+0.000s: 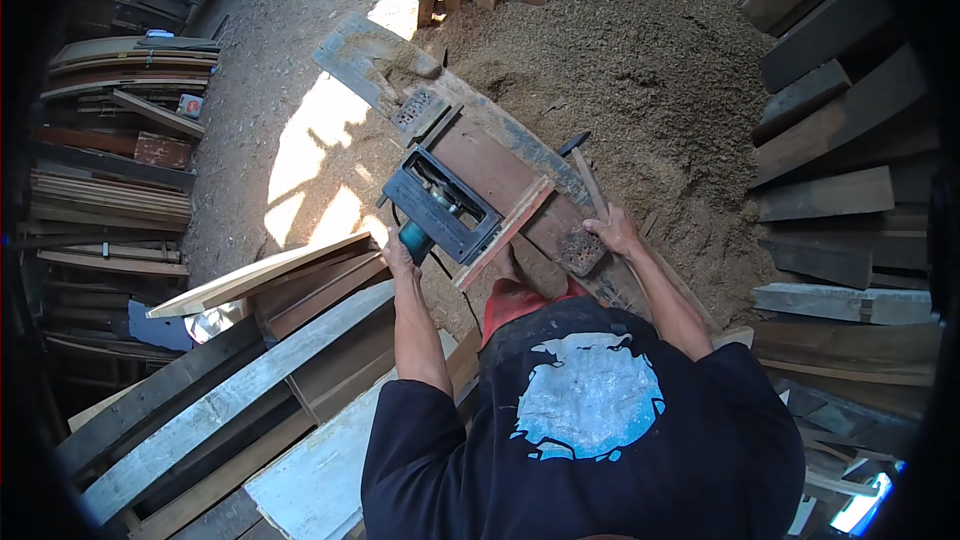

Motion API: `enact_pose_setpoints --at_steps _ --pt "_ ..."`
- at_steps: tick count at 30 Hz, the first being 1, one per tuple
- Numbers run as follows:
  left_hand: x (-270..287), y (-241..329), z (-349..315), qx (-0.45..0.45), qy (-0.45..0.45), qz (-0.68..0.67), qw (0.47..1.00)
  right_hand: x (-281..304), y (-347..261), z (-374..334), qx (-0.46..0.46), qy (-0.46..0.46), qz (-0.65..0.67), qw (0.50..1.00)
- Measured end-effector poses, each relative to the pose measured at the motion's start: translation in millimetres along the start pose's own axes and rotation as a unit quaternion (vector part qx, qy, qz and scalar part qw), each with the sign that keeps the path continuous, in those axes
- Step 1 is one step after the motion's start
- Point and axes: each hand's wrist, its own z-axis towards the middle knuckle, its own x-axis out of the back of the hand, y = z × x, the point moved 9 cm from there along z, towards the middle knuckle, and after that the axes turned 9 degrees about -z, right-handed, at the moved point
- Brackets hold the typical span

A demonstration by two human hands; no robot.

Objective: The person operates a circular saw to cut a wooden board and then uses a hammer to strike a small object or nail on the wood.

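Observation:
My left hand (400, 249) is closed around the teal motor end of a power tool (437, 206). The tool has a black rectangular base plate with an open slot, and metal parts show inside it. My right hand (616, 231) grips the wooden handle of a hammer (591, 180), whose black head points away from me. The power tool sits over a long worn plank bench (500, 130), beside a brown board (487, 162). A narrow wooden strip with red edges (506, 232) lies across the bench, close to the tool's plate.
Two pitted blocks lie on the bench, a far block (418, 110) and a near block (580, 250). Sawdust (640, 70) is heaped beyond the bench. Stacked boards stand at left (110, 200) and right (830, 200); long planks (230, 400) lie at my lower left.

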Motion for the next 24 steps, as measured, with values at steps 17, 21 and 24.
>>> enact_pose_setpoints --at_steps 17,21,24 --pt "-45.1 -16.7 -134.8 -0.097 -0.115 0.260 0.954 4.2 -7.9 -4.4 0.046 -0.076 0.026 0.996" --pt "-58.8 -19.3 -145.4 -0.118 -0.135 0.306 0.935 -0.6 6.9 6.9 0.032 -0.090 -0.008 0.995" --pt "-42.3 -48.2 -184.8 -0.158 -0.028 -0.004 0.987 8.2 16.2 8.7 0.046 -0.028 -0.035 0.998"
